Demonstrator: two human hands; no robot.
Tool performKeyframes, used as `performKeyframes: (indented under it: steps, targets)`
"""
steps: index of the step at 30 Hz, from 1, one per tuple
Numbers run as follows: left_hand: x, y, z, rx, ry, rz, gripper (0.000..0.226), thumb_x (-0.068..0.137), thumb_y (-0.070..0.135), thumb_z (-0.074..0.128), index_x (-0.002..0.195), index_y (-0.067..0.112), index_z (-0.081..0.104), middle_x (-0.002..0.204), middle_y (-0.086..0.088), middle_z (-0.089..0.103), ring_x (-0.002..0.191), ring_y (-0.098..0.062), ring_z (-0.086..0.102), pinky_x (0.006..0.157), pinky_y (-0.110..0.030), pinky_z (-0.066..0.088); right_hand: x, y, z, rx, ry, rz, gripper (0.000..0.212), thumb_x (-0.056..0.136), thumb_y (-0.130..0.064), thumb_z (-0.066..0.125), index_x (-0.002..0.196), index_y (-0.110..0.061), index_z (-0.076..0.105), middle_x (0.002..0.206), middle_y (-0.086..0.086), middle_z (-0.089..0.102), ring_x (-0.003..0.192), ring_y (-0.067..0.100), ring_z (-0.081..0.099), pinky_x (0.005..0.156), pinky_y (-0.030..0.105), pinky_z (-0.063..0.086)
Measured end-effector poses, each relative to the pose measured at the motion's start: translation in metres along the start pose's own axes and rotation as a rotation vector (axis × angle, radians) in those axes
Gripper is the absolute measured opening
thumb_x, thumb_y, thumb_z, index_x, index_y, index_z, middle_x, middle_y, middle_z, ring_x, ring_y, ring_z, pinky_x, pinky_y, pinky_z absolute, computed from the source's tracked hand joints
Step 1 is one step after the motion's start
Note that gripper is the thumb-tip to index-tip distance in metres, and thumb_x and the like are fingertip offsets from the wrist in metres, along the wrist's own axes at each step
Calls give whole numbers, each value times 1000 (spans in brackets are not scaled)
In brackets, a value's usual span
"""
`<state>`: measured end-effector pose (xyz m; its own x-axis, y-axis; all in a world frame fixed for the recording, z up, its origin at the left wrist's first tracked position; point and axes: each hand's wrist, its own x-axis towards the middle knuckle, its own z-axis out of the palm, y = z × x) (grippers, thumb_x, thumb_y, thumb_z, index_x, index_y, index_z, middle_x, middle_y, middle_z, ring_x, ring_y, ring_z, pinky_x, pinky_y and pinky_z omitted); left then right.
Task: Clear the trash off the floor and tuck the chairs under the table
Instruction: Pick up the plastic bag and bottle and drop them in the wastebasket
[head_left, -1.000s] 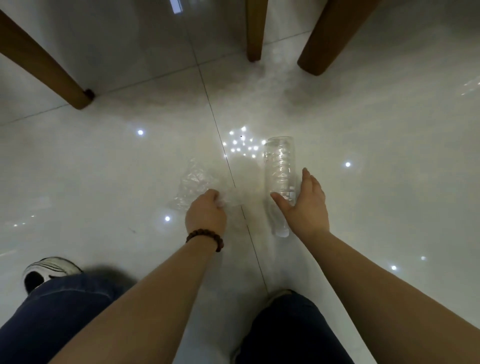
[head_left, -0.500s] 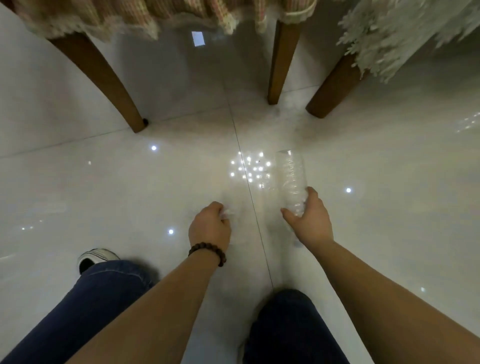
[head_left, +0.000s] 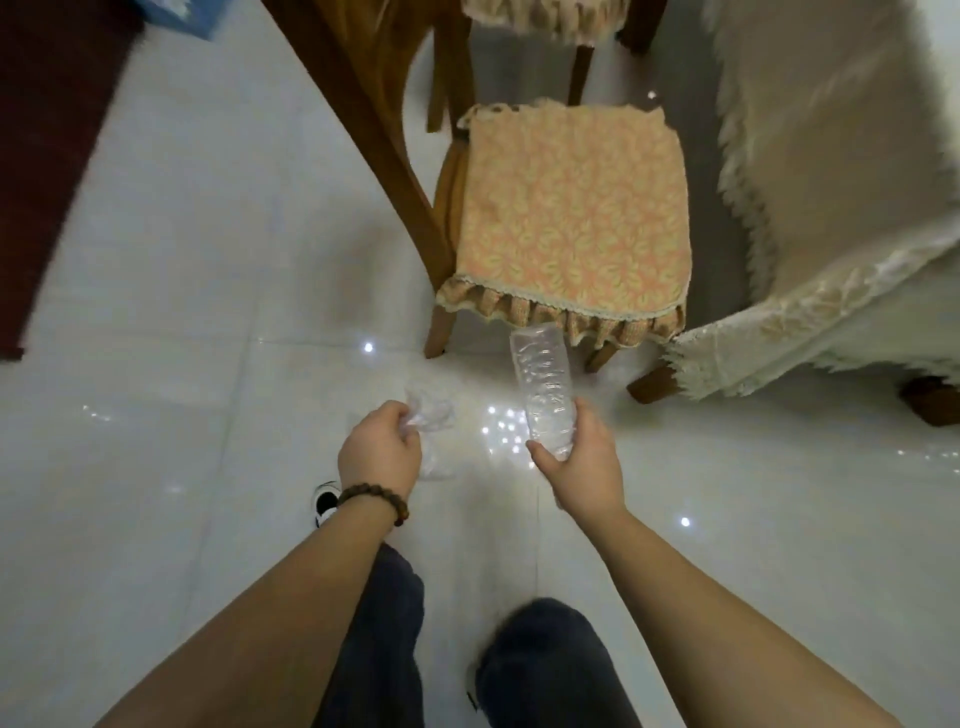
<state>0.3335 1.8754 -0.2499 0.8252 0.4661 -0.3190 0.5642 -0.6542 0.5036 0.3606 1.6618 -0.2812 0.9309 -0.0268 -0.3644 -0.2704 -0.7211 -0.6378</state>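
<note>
Forearms are extended forward and downward from the bottom of the view, above dark trouser legs (head_left: 540, 670) and a white shoe (head_left: 326, 502) seen on the glossy tiled floor (head_left: 156, 415). A beaded bracelet (head_left: 375, 497) is worn on the left wrist.

The left hand (head_left: 379, 453) is presented back-up, with its fingers clenched around a crumpled clear plastic wrapper (head_left: 430, 415). Part of the wrapper is seen projecting beyond the fingertips and part hanging below the hand; it is held clear of the floor.

The right hand (head_left: 584, 462) is turned thumb-inward, with the fingers wrapped around the lower end of a clear plastic bottle (head_left: 543, 387). The thumb is pressed against the near side of the bottle, and the remaining fingers are closed on its far side. The ribbed body of the bottle is extended up and away from the fingertips, slightly tilted, with its far end overlapping the frilled front edge of the seat cushion in the view.

Beyond the fingers, a wooden chair (head_left: 447, 218) with a patterned orange cushion (head_left: 571, 208) is positioned out on the floor, beside a table draped in a white fringed cloth (head_left: 831, 182) to the right. A dark red rug (head_left: 47, 130) is located at far left.
</note>
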Motion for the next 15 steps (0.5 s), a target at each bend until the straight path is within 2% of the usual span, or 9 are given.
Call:
performKeyframes:
  steps: [7,11,15]
  targets:
    - [0,-37,-148,-75,168,-184,24,89,11,49,109,12,63,100,-12,67,90,-30,60,73,-32,45,-26,-155,23,-102,-118,-165,78,75,-41,72,140,-22,33,125,7,52,114,28,48,91,39,45]
    - [29,-72,-217,-92,228,-241,28,89,11,48,113,13,62,104,-10,67,91,-28,60,70,-29,42,-23,-244,59,-115,-181,-239,78,76,-42,70,141,-22,31,128,6,49,118,28,45,94,40,43]
    - [77,-109,-285,-114,257,-257,25,88,12,49,109,13,63,100,-9,66,89,-29,60,71,-31,47,-8,-333,97,-170,-213,-288,80,79,-45,68,144,-23,26,138,6,44,124,28,44,98,43,42]
